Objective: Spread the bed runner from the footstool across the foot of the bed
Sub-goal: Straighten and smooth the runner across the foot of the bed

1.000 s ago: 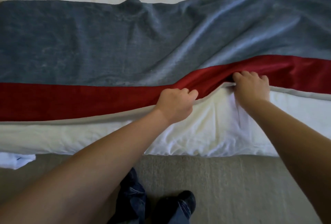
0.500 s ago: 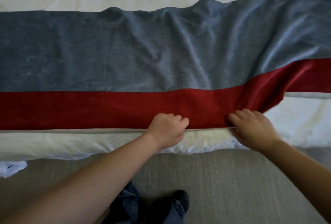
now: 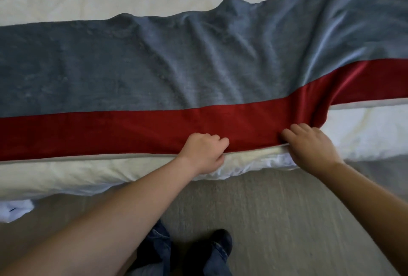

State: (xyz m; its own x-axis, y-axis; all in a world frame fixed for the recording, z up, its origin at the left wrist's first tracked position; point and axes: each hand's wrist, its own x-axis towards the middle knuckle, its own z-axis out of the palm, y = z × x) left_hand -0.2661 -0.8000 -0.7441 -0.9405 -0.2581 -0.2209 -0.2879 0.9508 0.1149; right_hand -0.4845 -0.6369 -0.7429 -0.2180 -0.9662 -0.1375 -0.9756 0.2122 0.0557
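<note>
Both hands are gripping the near hem of the plush blue-grey bed runner with its broad red band (image 3: 154,130): the left hand (image 3: 202,154) is curled into a fist over the hem near the middle, and just beside it the right hand (image 3: 309,145) is pinching the hem where the red band is bunching. To the left the runner is lying flat along the foot of the white-sheeted bed (image 3: 66,174), while to the right it is slanting away, wrinkled. Tugging only here is risking dragging the flat left part askew, or sliding the hem off the mattress edge toward the beige carpet (image 3: 276,209).
</note>
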